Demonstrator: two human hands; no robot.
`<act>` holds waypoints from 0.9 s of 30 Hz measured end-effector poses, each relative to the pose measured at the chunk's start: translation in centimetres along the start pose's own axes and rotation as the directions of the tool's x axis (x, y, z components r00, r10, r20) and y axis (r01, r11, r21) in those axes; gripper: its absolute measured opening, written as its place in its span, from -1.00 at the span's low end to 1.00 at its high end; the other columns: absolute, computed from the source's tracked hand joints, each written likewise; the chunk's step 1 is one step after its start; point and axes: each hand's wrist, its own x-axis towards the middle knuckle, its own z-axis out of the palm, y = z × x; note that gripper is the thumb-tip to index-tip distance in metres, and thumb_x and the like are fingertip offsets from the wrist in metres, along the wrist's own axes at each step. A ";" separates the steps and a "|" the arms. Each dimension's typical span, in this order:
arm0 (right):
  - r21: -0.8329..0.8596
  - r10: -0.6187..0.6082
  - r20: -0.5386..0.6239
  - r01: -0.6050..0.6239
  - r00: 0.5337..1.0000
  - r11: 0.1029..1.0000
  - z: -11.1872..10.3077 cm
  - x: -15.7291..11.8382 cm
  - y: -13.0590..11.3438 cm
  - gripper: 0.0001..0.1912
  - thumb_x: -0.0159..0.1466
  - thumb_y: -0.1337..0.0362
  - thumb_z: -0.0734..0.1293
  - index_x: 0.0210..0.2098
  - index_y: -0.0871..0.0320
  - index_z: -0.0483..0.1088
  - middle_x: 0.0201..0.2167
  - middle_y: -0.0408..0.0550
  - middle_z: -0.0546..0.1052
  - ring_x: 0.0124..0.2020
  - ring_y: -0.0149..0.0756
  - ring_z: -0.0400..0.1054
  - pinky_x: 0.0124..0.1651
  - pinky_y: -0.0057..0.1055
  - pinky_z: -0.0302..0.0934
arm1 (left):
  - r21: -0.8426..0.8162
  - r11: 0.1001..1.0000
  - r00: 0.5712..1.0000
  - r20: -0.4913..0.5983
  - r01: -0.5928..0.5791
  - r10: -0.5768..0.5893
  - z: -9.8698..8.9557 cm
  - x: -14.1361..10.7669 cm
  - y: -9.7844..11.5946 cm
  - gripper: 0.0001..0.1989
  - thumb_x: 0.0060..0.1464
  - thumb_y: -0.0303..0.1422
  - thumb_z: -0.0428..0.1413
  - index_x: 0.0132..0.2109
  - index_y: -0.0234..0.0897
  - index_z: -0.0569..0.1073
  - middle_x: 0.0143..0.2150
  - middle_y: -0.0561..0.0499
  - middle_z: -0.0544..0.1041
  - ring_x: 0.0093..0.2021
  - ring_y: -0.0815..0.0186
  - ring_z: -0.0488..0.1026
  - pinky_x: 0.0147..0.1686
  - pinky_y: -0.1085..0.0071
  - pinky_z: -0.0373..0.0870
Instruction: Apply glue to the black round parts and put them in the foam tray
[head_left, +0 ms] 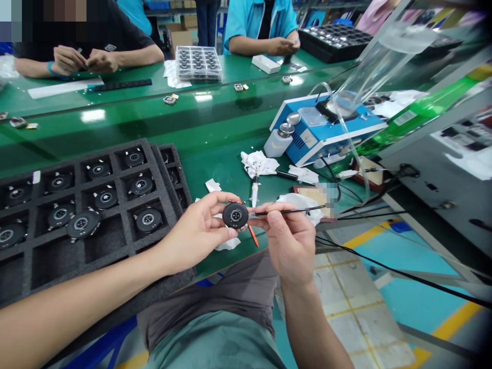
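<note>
The left hand point(194, 230) pinches a round black disc point(235, 215) to keep it steady while the right hand point(290, 241) pinches a thin black stick point(288, 211) up to it.

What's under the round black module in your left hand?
Beneath the round black module, past the fingers of the left hand, lie a crumpled white wipe and an orange stick on the green bench. The module's underside and the bench directly below it are hidden.
</note>
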 end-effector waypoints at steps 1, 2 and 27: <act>0.001 0.001 0.000 -0.001 1.000 1.000 0.0 0.0 0.0 -0.92 0.38 0.30 0.38 -0.22 0.06 0.56 -0.25 -0.13 0.66 -0.14 -0.24 0.62 -0.11 -0.26 0.59 | -0.001 1.000 1.000 -0.001 -0.001 0.001 0.0 0.0 0.0 -0.53 0.02 -0.55 0.30 0.06 -0.26 0.37 -0.04 -0.09 0.61 -0.06 0.17 0.64 -0.07 0.30 0.51; 0.000 0.002 -0.001 -0.002 1.000 1.000 0.0 0.0 0.0 -0.92 0.38 0.29 0.38 -0.22 0.06 0.56 -0.25 -0.12 0.66 -0.14 -0.24 0.62 -0.11 -0.26 0.59 | -0.002 1.000 1.000 -0.003 -0.001 0.001 0.0 0.0 0.0 -0.53 0.02 -0.55 0.30 0.06 -0.26 0.38 -0.04 -0.09 0.61 -0.06 0.17 0.64 -0.06 0.30 0.51; -0.002 0.009 0.002 -0.009 1.000 1.000 -0.3 0.0 0.3 -0.93 0.38 0.27 0.38 -0.21 0.07 0.55 -0.23 -0.10 0.67 -0.18 -0.25 0.62 -0.12 -0.26 0.59 | 0.018 0.999 0.999 -0.021 0.029 -0.029 0.1 0.1 0.2 -0.50 0.02 -0.55 0.29 0.10 -0.27 0.38 0.02 -0.11 0.61 -0.08 0.20 0.64 -0.05 0.28 0.53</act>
